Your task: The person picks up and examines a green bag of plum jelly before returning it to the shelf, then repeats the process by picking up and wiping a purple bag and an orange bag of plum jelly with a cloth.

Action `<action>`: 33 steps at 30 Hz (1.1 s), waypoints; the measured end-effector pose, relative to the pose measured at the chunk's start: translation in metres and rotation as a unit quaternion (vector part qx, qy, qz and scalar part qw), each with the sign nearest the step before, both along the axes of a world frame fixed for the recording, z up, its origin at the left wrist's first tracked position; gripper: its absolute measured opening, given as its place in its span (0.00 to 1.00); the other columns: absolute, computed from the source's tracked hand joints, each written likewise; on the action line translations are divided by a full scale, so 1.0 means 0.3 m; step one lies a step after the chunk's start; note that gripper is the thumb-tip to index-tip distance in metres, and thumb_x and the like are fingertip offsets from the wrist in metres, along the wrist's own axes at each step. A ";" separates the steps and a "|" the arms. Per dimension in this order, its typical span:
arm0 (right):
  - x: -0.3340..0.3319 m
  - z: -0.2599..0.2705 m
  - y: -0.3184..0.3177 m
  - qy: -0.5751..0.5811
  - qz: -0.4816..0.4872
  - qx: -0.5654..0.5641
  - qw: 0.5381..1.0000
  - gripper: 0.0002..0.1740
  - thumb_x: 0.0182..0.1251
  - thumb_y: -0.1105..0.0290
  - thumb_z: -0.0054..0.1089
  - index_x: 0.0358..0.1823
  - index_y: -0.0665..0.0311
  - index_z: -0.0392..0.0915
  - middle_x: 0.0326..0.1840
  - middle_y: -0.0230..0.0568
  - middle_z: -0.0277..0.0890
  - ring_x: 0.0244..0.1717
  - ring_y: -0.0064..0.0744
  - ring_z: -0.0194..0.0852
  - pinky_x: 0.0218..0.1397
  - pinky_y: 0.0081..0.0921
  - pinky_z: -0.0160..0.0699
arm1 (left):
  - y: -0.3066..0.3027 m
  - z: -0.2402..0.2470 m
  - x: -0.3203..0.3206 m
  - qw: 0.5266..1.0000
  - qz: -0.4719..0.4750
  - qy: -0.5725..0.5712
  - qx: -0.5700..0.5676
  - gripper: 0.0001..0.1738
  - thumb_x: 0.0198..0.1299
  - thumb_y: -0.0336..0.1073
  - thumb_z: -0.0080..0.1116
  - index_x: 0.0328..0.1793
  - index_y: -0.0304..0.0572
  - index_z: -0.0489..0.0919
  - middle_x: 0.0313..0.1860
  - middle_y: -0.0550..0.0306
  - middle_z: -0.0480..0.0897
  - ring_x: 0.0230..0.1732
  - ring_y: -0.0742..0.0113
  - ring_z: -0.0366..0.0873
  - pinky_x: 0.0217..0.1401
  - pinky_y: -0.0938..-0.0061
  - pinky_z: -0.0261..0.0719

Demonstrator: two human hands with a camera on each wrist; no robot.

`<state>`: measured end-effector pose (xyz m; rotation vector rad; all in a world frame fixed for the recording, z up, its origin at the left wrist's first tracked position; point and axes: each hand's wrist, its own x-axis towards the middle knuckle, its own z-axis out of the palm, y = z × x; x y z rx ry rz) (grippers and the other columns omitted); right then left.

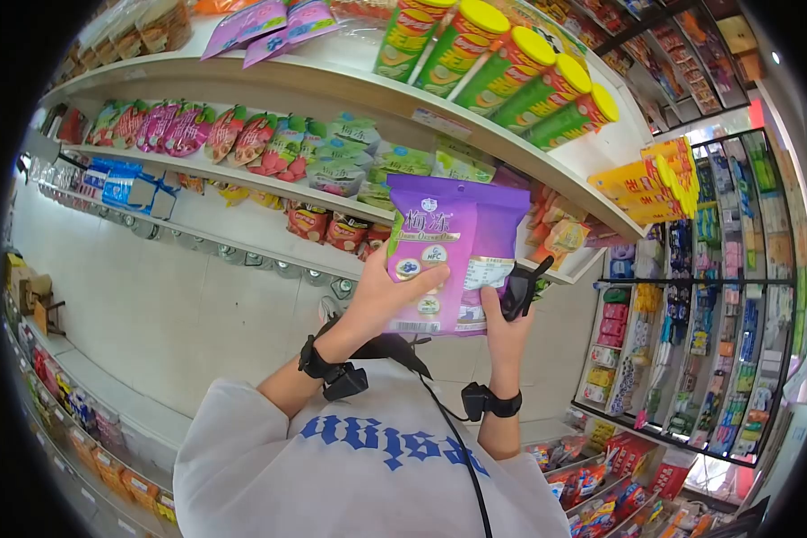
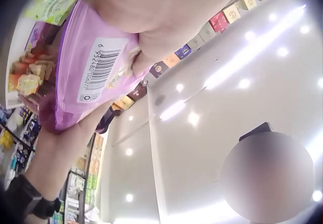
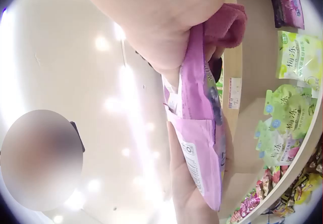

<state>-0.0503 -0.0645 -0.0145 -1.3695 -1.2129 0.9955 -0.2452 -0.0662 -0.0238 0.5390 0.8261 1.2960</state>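
Nearest is the person's pale shirt (image 1: 359,457), blue lettering across the chest. Beyond it in the head view, the purple bag (image 1: 459,255) is held between the two hands, directly in front of the body. Its slightly longer axis runs outward from the chest, the printed top edge toward the shelf (image 1: 520,157). The left hand (image 1: 387,296) grips the lower left, thumb across the front; the right hand (image 1: 507,321) pinches the lower right edge, a black thing (image 1: 518,291) beside it. Neither hand is nearer; both touch the bag, though the left reaches further over its face.

From the left wrist, the hand looms above and the bag slants below it, a white barcode (image 2: 102,70) showing on the lilac film.

From the right wrist, the bag appears nearly edge-on, lightly creased, hanging below the palm. I can't make out the fingertips there, nor what the soft maroon thing (image 3: 232,25) is.
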 end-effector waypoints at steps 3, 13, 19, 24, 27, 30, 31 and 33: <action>0.015 -0.016 -0.036 -0.001 0.021 -0.090 0.996 0.12 0.67 0.64 0.72 0.33 0.62 0.78 0.23 0.24 0.74 0.21 0.14 0.68 0.25 0.16 0.66 | -0.008 -0.010 -0.036 0.998 0.052 0.008 0.018 0.26 0.59 0.31 0.73 0.62 0.38 0.76 0.51 0.57 0.84 0.48 0.73 0.83 0.52 0.74 0.84; 0.087 -0.038 -0.049 0.016 0.024 -0.119 0.992 0.14 0.66 0.62 0.73 0.33 0.61 0.76 0.22 0.25 0.72 0.16 0.15 0.66 0.21 0.18 0.66 | -0.048 0.110 0.038 0.990 0.084 0.089 0.076 0.23 0.58 0.29 0.74 0.59 0.36 0.80 0.50 0.57 0.86 0.48 0.76 0.82 0.53 0.76 0.82; 0.251 -0.120 -0.029 0.023 -0.086 -0.032 0.995 0.30 0.68 0.50 0.68 0.55 0.71 0.73 0.44 0.39 0.79 0.40 0.25 0.80 0.44 0.20 0.79 | -0.053 0.185 0.142 0.975 0.087 0.164 0.120 0.23 0.58 0.30 0.74 0.60 0.35 0.80 0.51 0.58 0.87 0.49 0.77 0.81 0.55 0.75 0.81; 0.379 0.034 0.034 0.190 -0.110 -0.054 0.974 0.44 0.71 0.38 0.59 0.65 0.78 0.67 0.61 0.46 0.75 0.57 0.30 0.77 0.58 0.23 0.75 | -0.035 0.180 0.265 0.958 0.023 0.244 0.149 0.24 0.58 0.31 0.74 0.60 0.35 0.80 0.50 0.59 0.87 0.49 0.77 0.81 0.55 0.75 0.80; 0.418 0.076 0.053 0.321 -0.039 -0.017 0.946 0.25 0.75 0.61 0.63 0.65 0.68 0.71 0.55 0.39 0.79 0.52 0.27 0.79 0.55 0.28 0.79 | -0.029 0.174 0.364 0.952 -0.067 0.257 0.149 0.24 0.58 0.32 0.74 0.60 0.35 0.81 0.49 0.59 0.87 0.48 0.77 0.81 0.55 0.75 0.80; 0.470 0.110 0.039 0.317 -0.043 0.013 0.947 0.17 0.74 0.68 0.63 0.60 0.63 0.74 0.54 0.36 0.80 0.51 0.26 0.81 0.55 0.29 0.81 | -0.028 0.161 0.438 0.946 -0.142 0.268 0.115 0.26 0.57 0.33 0.75 0.61 0.36 0.80 0.49 0.59 0.87 0.48 0.76 0.81 0.55 0.74 0.80; 0.483 0.106 0.043 0.347 -0.059 0.020 0.936 0.16 0.73 0.70 0.63 0.59 0.63 0.74 0.53 0.36 0.81 0.50 0.26 0.81 0.54 0.28 0.81 | -0.021 0.167 0.471 0.944 -0.142 0.270 0.124 0.26 0.56 0.33 0.75 0.61 0.37 0.80 0.49 0.59 0.87 0.48 0.76 0.81 0.55 0.74 0.80; 0.514 0.103 0.057 0.388 -0.090 0.025 0.917 0.16 0.73 0.71 0.64 0.58 0.63 0.75 0.51 0.36 0.81 0.49 0.26 0.81 0.52 0.28 0.82 | -0.023 0.181 0.523 0.942 -0.135 0.275 0.137 0.27 0.56 0.34 0.76 0.61 0.37 0.80 0.49 0.59 0.87 0.48 0.76 0.81 0.53 0.74 0.81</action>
